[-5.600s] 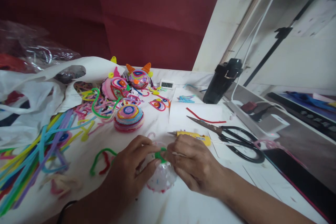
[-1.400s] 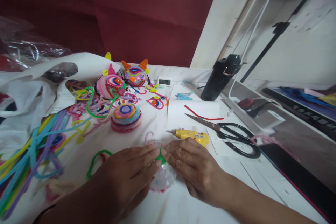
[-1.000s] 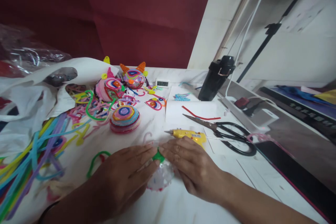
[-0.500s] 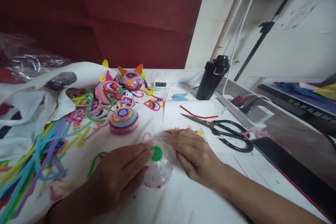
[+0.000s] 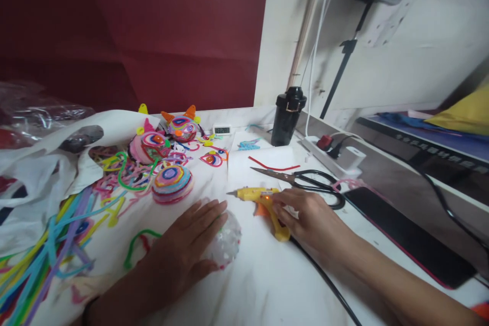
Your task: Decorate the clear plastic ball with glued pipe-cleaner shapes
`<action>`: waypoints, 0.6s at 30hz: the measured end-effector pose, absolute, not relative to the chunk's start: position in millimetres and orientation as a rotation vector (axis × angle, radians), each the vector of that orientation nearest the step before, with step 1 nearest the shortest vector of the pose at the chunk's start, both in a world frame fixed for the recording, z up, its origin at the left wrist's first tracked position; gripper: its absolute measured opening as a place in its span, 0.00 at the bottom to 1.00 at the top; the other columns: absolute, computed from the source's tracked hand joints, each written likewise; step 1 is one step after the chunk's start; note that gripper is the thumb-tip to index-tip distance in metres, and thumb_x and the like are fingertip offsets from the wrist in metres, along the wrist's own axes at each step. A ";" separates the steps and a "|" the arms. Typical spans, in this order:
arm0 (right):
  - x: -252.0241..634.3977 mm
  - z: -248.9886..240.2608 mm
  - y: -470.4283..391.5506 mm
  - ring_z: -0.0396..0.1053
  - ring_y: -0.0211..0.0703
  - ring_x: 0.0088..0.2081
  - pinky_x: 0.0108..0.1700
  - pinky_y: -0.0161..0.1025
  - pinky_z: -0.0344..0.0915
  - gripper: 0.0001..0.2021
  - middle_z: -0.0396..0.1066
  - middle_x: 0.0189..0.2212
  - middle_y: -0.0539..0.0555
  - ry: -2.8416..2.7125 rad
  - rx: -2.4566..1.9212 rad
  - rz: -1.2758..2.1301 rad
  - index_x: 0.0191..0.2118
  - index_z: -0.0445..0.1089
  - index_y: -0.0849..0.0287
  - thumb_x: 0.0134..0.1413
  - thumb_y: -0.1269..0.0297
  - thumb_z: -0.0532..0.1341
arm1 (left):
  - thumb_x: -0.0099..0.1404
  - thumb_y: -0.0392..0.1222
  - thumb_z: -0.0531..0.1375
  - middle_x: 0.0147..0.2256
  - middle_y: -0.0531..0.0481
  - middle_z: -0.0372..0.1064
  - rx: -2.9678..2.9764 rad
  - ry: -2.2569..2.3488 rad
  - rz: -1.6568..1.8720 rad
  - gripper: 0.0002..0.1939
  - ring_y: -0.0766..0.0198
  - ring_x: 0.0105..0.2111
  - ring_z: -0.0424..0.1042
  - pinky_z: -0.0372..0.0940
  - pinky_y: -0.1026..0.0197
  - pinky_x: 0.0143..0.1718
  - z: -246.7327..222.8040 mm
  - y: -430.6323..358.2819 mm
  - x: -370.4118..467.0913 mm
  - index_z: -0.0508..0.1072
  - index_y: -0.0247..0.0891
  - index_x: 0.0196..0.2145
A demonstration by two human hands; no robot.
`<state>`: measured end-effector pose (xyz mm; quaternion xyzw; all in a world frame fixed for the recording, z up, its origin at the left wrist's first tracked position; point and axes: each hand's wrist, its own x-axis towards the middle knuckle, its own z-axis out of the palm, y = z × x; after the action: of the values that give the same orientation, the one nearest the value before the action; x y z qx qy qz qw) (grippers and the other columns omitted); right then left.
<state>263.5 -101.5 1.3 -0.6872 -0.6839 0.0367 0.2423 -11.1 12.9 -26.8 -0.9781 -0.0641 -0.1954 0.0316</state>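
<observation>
My left hand (image 5: 194, 237) lies over a clear plastic dome (image 5: 229, 239) with small red spots along its lower edge. Its fingers stretch across the top and the thumb presses the near side, hiding most of the green piece there. Just to the right, my right hand (image 5: 305, 214) has its fingers closed on the back of a yellow glue gun (image 5: 246, 193). The gun's metal tip points left, a small orange light glows on its body, and a black cord runs from its handle toward the near edge. Beyond it lie black-handled scissors (image 5: 280, 174).
A striped pipe-cleaner dome (image 5: 172, 183) and decorated heads (image 5: 148, 146) stand at the back left. Loose pipe cleaners (image 5: 57, 244) spread at the left. Behind the scissors are a red pipe cleaner (image 5: 273, 167) and black bottle (image 5: 287, 117). A power strip (image 5: 336, 160) and phone (image 5: 408, 234) lie right.
My right hand has moved from beside the dome onto the glue gun, which now shows more fully. My left hand now covers the dome's green top. The whole view has swung to the right.
</observation>
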 end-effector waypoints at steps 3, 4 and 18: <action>264.8 -8.4 -114.6 0.74 0.50 0.36 0.37 0.44 0.68 0.15 0.75 0.35 0.58 -1.815 -1.932 0.070 0.41 0.75 0.59 0.60 0.66 0.51 | 0.72 0.49 0.51 0.66 0.40 0.53 -3.031 -0.181 -0.585 0.33 0.50 0.65 0.53 0.56 0.46 0.64 -28.8 13.7 -9.5 0.45 0.35 0.69; 265.0 -10.3 -117.3 0.74 0.51 0.37 0.37 0.44 0.68 0.15 0.75 0.36 0.59 -1.792 -1.956 0.057 0.42 0.75 0.59 0.60 0.65 0.51 | 0.72 0.48 0.52 0.65 0.40 0.55 -3.041 -0.189 -0.584 0.33 0.50 0.65 0.54 0.57 0.46 0.64 -29.4 13.7 -9.6 0.45 0.36 0.69; 254.3 -3.3 -106.2 0.72 0.50 0.29 0.29 0.40 0.56 0.20 0.75 0.28 0.58 -1.552 -2.294 0.366 0.33 0.70 0.59 0.55 0.44 0.58 | 0.72 0.44 0.51 0.64 0.38 0.58 -3.055 -0.282 -0.716 0.30 0.48 0.63 0.59 0.62 0.44 0.60 -37.1 8.6 -10.5 0.49 0.38 0.68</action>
<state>254.3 -106.2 -3.3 -0.8088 -0.5471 0.1291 0.1730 -10.5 8.6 -37.1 -0.9697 -0.0896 -0.2273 -0.0043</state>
